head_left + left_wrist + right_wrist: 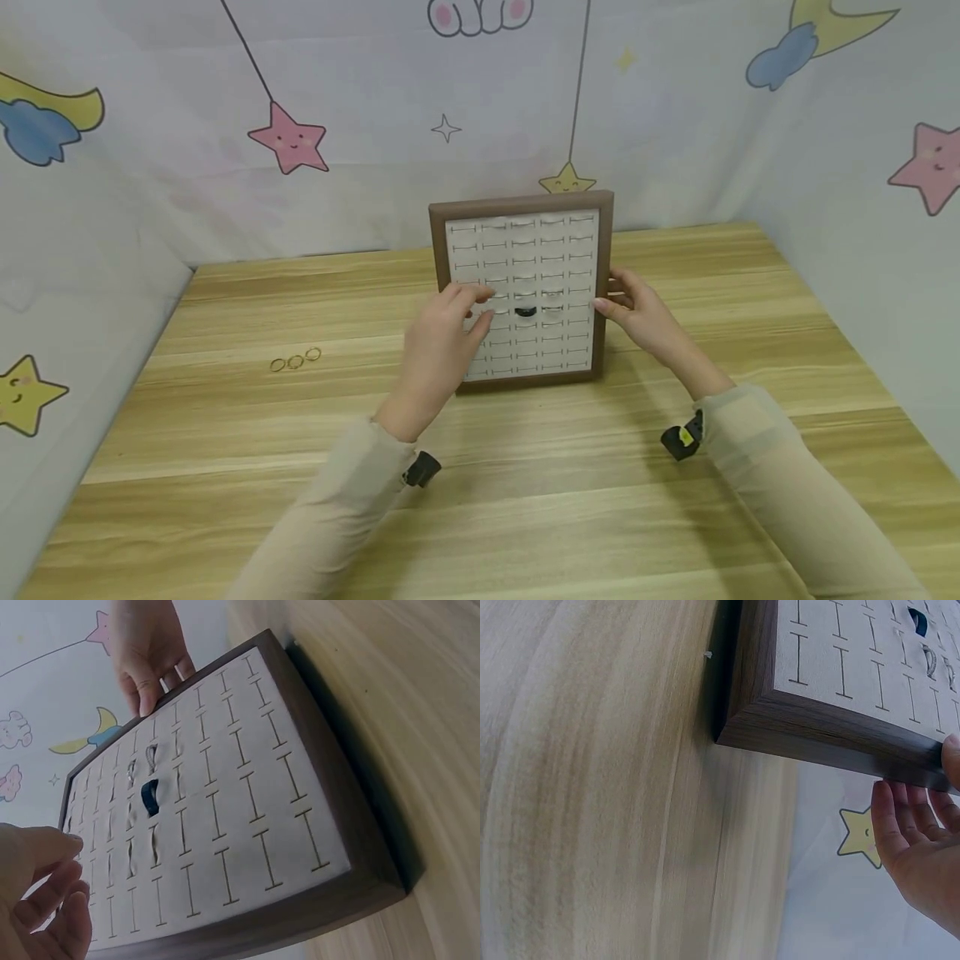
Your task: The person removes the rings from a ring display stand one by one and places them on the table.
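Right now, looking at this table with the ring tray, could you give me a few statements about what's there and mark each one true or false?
1. The ring tray has a brown wooden frame. True.
2. The right hand touches the tray's right edge. True.
3. A dark ring sits in a slot near the middle of the tray. True.
4. The three gold rings lie to the right of the tray. False: they lie on the table to its left, apart from it.
5. The left hand rests flat on the bare table. False: it is over the tray's left part, fingers by the slots.
6. Every slot holds a ring. False: most slots show empty.
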`<control>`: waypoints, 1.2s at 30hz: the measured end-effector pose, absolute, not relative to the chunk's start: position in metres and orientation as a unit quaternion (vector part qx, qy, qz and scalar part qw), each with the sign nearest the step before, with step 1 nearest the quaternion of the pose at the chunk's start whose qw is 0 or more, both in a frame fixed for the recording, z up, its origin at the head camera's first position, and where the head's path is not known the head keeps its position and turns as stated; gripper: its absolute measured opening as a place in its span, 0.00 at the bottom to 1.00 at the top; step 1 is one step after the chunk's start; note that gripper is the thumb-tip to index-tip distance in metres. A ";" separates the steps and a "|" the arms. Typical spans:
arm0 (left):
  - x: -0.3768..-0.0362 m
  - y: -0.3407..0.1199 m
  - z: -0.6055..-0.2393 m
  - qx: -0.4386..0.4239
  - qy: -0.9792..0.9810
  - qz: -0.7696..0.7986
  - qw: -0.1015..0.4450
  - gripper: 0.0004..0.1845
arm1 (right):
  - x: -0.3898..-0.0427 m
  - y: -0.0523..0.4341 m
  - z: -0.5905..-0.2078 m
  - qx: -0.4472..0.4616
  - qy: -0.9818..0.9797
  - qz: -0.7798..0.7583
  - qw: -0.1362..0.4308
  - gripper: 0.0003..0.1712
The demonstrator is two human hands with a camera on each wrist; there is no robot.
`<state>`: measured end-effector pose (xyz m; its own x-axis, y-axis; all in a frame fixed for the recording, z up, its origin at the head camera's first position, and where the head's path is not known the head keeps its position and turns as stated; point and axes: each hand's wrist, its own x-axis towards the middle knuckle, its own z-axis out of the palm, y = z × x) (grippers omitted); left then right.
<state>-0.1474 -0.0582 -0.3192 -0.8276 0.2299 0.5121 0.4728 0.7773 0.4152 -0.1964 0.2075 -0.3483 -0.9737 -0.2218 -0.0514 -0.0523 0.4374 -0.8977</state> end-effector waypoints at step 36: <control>-0.162 -0.017 -0.346 -0.168 -0.947 -0.222 0.163 0.07 | -0.195 0.208 -0.348 -0.075 0.841 -0.530 0.085 0.35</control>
